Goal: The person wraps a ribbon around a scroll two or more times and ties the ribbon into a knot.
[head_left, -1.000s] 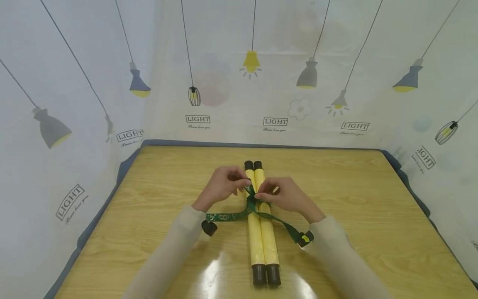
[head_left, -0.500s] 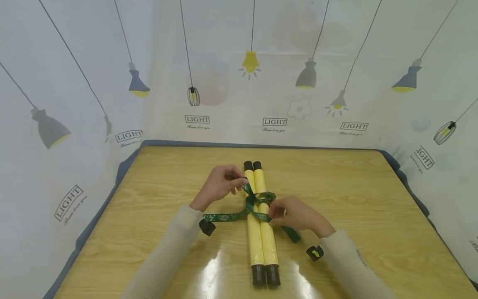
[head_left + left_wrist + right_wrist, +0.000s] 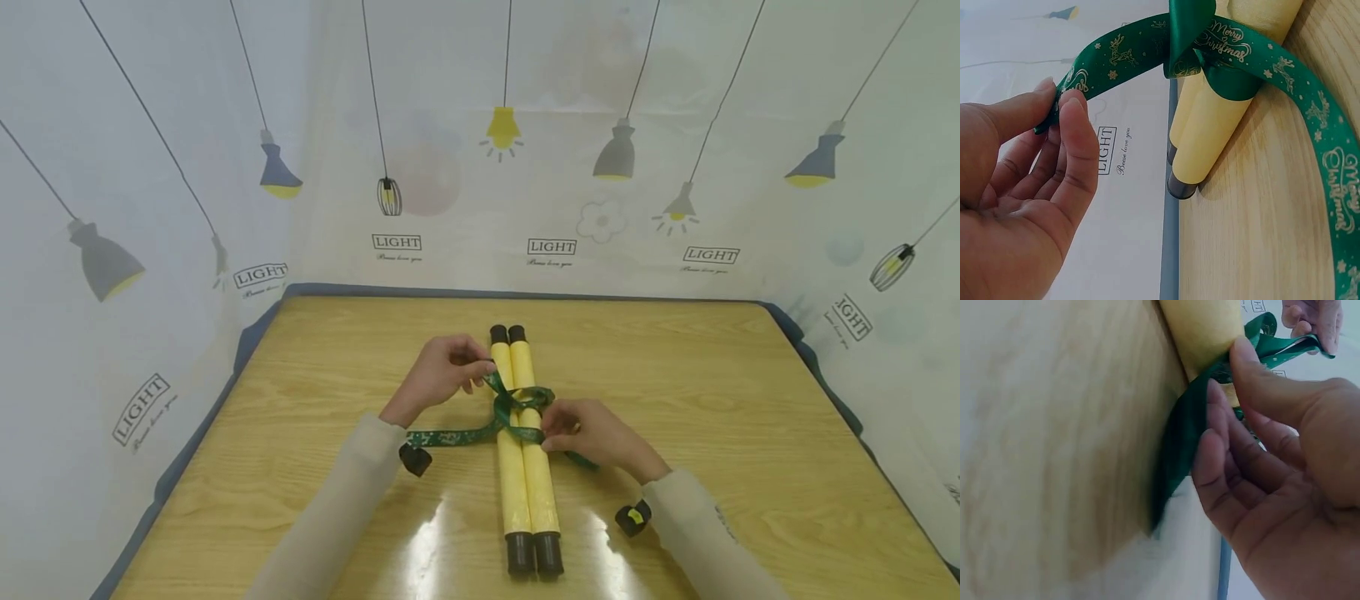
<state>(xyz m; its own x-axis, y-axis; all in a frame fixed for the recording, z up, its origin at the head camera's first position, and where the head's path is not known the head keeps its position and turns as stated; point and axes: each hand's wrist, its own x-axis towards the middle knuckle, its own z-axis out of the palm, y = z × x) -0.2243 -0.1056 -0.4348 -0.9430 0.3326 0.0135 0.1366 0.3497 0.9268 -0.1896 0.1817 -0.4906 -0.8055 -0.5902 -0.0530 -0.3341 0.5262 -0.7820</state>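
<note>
Two yellow rods (image 3: pixel 516 483) with dark end caps lie side by side on the wooden table. Round them runs a green satin ribbon (image 3: pixel 1125 53) printed with gold "Merry Christmas" and reindeer, crossed over itself on top of the left rod. My left hand (image 3: pixel 444 369) pinches one ribbon end between thumb and forefinger, drawn up and left of the crossing. At the right side of the rods, my right hand (image 3: pixel 596 433) pinches another part of the ribbon, whose tail (image 3: pixel 1179 447) hangs past the fingers. A loop (image 3: pixel 536 397) stands above the right rod, and one strip stretches left.
The wooden table (image 3: pixel 360 517) ends at a blue-edged border along a white printed sheet (image 3: pixel 465 208) on the far side and both flanks. Small black devices sit at each wrist, one at the left (image 3: pixel 415 458), another at the right (image 3: pixel 633 517).
My right hand has left the crossing, moved right and toward me, and taken the ribbon beside the right rod. A loop now shows there. My left hand keeps its pinch, shifted slightly left.
</note>
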